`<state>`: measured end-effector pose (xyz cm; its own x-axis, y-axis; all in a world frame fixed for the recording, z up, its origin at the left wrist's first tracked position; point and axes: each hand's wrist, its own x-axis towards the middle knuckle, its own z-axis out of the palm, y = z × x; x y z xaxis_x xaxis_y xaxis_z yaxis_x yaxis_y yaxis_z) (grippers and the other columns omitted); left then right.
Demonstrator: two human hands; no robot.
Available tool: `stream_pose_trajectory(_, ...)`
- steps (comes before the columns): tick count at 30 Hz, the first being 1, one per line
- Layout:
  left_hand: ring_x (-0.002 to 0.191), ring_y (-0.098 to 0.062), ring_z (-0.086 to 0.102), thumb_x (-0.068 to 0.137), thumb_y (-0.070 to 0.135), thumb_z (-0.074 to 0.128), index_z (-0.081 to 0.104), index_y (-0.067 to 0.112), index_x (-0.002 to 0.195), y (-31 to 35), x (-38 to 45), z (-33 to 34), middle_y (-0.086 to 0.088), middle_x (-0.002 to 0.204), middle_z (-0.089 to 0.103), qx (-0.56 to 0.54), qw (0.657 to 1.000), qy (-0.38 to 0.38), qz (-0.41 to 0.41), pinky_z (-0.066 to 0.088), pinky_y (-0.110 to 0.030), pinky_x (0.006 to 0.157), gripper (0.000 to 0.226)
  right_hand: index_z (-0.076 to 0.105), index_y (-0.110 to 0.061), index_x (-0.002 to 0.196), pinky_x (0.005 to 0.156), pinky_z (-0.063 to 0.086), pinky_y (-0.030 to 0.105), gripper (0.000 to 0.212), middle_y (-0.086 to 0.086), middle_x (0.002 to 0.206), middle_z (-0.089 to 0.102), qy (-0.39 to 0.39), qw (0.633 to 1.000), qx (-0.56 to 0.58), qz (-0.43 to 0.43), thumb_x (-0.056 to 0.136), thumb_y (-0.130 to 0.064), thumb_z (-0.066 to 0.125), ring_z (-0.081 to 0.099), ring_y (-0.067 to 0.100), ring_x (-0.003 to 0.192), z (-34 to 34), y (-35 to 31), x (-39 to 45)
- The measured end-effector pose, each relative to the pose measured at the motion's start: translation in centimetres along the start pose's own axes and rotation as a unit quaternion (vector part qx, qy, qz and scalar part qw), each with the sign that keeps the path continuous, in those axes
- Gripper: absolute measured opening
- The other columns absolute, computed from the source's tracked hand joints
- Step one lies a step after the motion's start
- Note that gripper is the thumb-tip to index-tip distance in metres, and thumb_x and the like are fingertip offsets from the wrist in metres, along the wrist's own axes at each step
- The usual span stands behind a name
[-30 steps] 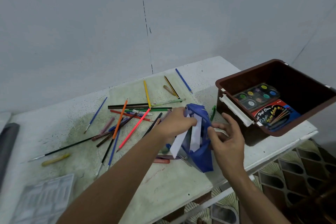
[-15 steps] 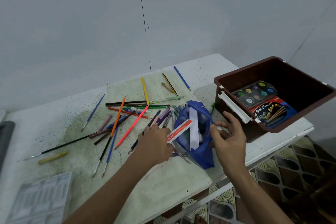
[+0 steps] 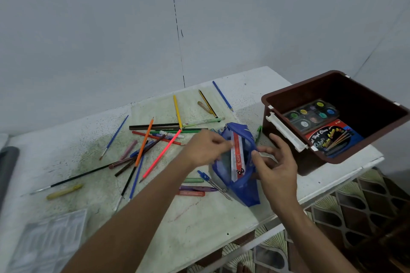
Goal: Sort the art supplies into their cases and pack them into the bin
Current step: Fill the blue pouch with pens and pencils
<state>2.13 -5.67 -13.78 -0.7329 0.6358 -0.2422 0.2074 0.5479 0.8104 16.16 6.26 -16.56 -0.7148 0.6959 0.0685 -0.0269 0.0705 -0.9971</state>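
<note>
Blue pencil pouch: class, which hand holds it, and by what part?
The right hand pinches the blue pouch at the right edge of its open mouth. The left hand grips the ruler inside it.

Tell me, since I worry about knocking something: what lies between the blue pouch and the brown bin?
In the head view, a green pen lies on the table between the blue pouch and the brown bin.

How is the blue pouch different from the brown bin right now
The blue pouch is soft and held open by both hands; the brown bin is rigid and stands untouched. The pouch holds a ruler; the bin holds a paint palette and a printed box. Both sit open on the table.
</note>
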Motion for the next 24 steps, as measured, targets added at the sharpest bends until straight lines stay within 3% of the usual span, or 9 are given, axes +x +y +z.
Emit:
stream_pose_trajectory(2,0.069,-0.012,0.064,0.089,0.034,0.061,0.073,0.018,0.089,-0.9,1.7,-1.4,0.000,0.083,0.073,0.042,0.993,0.109,0.017,0.048,-0.025,0.062,0.020,0.045,-0.027,0.133,0.071,0.058,0.053,0.053,-0.002,0.100,0.065,0.001,1.000,-0.005,0.001,0.087,-0.012,0.065,0.069,0.019,0.086,-0.3,0.0,0.1)
stream_pose_trajectory(4,0.082,-0.015,0.063,0.089,0.026,0.060,0.068,0.015,0.108,-2.1,3.7,-3.0,-0.004,0.097,0.070,0.132,0.974,0.180,0.046,0.046,-0.024,0.074,0.024,0.045,-0.026,0.134,0.071,0.058,0.053,0.053,-0.002,0.100,0.065,0.002,1.000,-0.007,0.002,0.087,-0.011,0.065,0.069,0.019,0.086,-0.5,0.1,0.1)
stream_pose_trajectory(7,0.113,-0.026,0.056,0.091,0.023,0.058,0.050,0.017,0.135,-4.0,6.6,-4.3,-0.008,0.123,0.060,0.275,0.950,0.126,0.073,0.044,-0.038,0.096,0.045,0.046,-0.026,0.133,0.072,0.057,0.055,0.053,-0.002,0.098,0.065,0.003,1.000,0.000,0.008,0.086,-0.010,0.065,0.069,0.023,0.084,-0.7,0.3,0.1)
stream_pose_trajectory(10,0.113,-0.027,0.056,0.093,0.021,0.055,0.046,0.022,0.138,-4.6,8.8,-4.3,-0.006,0.123,0.062,0.329,0.938,0.085,0.074,0.046,-0.041,0.094,0.046,0.046,-0.027,0.132,0.072,0.056,0.056,0.053,-0.002,0.098,0.065,-0.005,1.000,0.001,0.005,0.086,-0.010,0.065,0.068,0.025,0.084,-0.7,0.4,0.1)
stream_pose_trajectory(15,0.090,-0.019,0.055,0.086,0.012,0.057,0.059,0.014,0.126,-3.1,10.8,-4.7,-0.007,0.110,0.062,0.306,0.948,0.049,0.068,0.044,-0.026,0.073,0.040,0.049,-0.028,0.129,0.073,0.058,0.052,0.051,-0.002,0.095,0.065,-0.011,1.000,0.004,-0.001,0.085,-0.008,0.066,0.068,0.020,0.079,-0.8,0.3,0.5)
stream_pose_trajectory(19,0.073,-0.015,0.050,0.083,0.017,0.059,0.058,0.011,0.118,-0.7,12.8,-4.7,-0.005,0.100,0.057,0.144,0.974,0.170,0.028,0.036,-0.019,0.051,0.036,0.050,-0.029,0.128,0.071,0.059,0.050,0.050,-0.002,0.094,0.065,-0.014,1.000,0.007,-0.001,0.084,-0.009,0.066,0.068,0.022,0.079,-0.7,0.5,0.7)
stream_pose_trajectory(22,0.069,-0.017,0.049,0.083,0.015,0.057,0.048,0.005,0.112,0.5,14.8,-4.1,-0.012,0.102,0.055,0.123,0.974,0.188,-0.015,0.042,-0.027,0.054,0.032,0.051,-0.033,0.124,0.070,0.060,0.044,0.049,-0.003,0.093,0.066,-0.014,1.000,0.016,-0.003,0.084,-0.008,0.066,0.067,0.020,0.076,-0.6,0.5,0.7)
stream_pose_trajectory(24,0.079,-0.023,0.052,0.083,0.017,0.059,0.041,0.003,0.119,0.9,15.8,-3.6,-0.013,0.106,0.053,0.125,0.975,0.180,-0.036,0.044,-0.031,0.061,0.043,0.051,-0.032,0.123,0.070,0.059,0.037,0.050,-0.001,0.092,0.066,-0.012,1.000,0.027,-0.006,0.084,-0.004,0.065,0.066,0.018,0.072,-0.5,0.6,0.7)
